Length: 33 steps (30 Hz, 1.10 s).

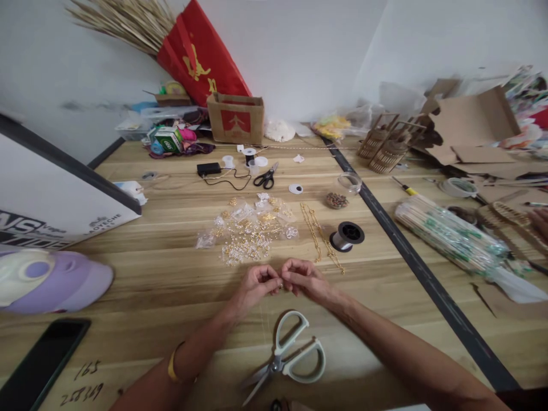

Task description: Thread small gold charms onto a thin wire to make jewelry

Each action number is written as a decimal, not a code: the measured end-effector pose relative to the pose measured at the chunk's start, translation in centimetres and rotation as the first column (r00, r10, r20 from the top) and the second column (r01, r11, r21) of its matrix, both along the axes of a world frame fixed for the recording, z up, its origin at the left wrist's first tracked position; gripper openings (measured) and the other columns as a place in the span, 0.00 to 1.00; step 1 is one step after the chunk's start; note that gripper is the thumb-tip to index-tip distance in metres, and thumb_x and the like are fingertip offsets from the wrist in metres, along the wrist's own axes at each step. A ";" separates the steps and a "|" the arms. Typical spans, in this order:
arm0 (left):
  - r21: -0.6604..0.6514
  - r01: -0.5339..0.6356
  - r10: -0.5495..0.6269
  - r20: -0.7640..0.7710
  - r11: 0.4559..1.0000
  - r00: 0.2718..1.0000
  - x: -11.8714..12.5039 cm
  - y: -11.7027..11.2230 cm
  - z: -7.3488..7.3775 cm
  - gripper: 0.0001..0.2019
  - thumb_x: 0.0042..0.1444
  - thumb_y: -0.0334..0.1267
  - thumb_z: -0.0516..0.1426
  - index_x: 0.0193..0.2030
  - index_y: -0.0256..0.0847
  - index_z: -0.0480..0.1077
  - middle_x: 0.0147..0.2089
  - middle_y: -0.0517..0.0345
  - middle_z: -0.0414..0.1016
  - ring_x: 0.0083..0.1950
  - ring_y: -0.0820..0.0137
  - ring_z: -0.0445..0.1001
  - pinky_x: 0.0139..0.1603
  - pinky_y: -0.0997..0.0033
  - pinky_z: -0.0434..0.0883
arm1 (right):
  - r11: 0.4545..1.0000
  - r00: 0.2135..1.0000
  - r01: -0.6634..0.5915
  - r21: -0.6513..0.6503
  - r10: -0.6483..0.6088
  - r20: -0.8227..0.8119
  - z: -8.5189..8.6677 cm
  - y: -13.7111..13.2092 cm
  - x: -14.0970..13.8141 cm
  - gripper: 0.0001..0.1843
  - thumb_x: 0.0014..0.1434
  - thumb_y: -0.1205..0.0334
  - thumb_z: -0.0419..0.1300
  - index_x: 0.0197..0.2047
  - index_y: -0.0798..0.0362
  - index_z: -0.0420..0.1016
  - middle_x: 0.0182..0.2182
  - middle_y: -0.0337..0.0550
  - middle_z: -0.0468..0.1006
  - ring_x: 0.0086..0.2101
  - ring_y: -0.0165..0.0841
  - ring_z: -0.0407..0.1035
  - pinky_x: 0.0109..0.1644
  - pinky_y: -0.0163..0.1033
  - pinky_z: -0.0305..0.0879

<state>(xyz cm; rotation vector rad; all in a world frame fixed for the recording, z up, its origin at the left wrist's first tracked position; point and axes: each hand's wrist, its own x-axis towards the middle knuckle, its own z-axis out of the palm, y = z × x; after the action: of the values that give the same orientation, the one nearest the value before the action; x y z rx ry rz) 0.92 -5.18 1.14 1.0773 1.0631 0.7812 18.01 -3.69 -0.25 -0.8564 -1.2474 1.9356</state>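
Note:
My left hand [257, 283] and my right hand [305, 278] meet fingertip to fingertip over the wooden table [162, 274], both pinched shut on a tiny gold-coloured piece [281, 281] between them. Just beyond them lies a heap of small gold findings in clear bags [250, 228]. A gold chain [319, 235] runs from the far side towards my right hand. A spool of clear thread [346, 236] sits to the right of the chain. White-handled scissors [286, 357] lie between my forearms.
Black scissors [266, 177], a black box with a wire [209, 168], a dish of beads [337, 200] and small tape rolls lie further back. A purple cap [51, 282] and a phone [40, 365] sit left. Bagged sticks [449, 237], cardboard and another person's hand [540, 220] are right.

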 end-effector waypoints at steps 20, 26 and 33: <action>-0.043 0.061 -0.059 0.031 0.997 0.998 -0.3 0.3 -0.4 0.14 0.42 0.45 0.64 0.25 0.33 0.72 0.21 0.59 0.71 0.24 0.75 0.68 0.29 0.74 0.66 | 0.913 0.899 -0.295 0.281 0.166 0.405 1.7 0.8 1.5 0.06 0.53 0.63 0.59 0.29 0.57 0.67 0.24 0.36 0.67 0.24 0.24 0.56 0.26 0.30 0.51; -0.039 0.048 -0.047 0.026 0.998 0.999 -0.3 0.2 -0.5 0.14 0.42 0.45 0.64 0.26 0.33 0.72 0.22 0.59 0.71 0.24 0.75 0.68 0.29 0.75 0.66 | 0.921 0.882 -0.285 0.266 0.143 0.449 1.9 0.7 1.4 0.03 0.50 0.68 0.57 0.27 0.56 0.66 0.20 0.33 0.63 0.21 0.23 0.53 0.22 0.29 0.47; -0.008 0.034 -0.034 0.011 0.999 0.999 -0.2 0.2 -0.5 0.14 0.42 0.44 0.64 0.25 0.34 0.71 0.21 0.60 0.70 0.24 0.75 0.67 0.28 0.74 0.66 | 0.935 0.878 -0.260 0.243 0.125 0.462 1.6 0.7 1.5 0.02 0.50 0.69 0.57 0.27 0.56 0.66 0.18 0.32 0.62 0.20 0.22 0.53 0.22 0.28 0.47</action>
<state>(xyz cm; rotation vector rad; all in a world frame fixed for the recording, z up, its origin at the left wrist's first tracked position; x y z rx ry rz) 0.71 -4.98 0.69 1.0802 1.0351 0.7539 19.46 -2.94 1.34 -1.0774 -1.9070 1.6830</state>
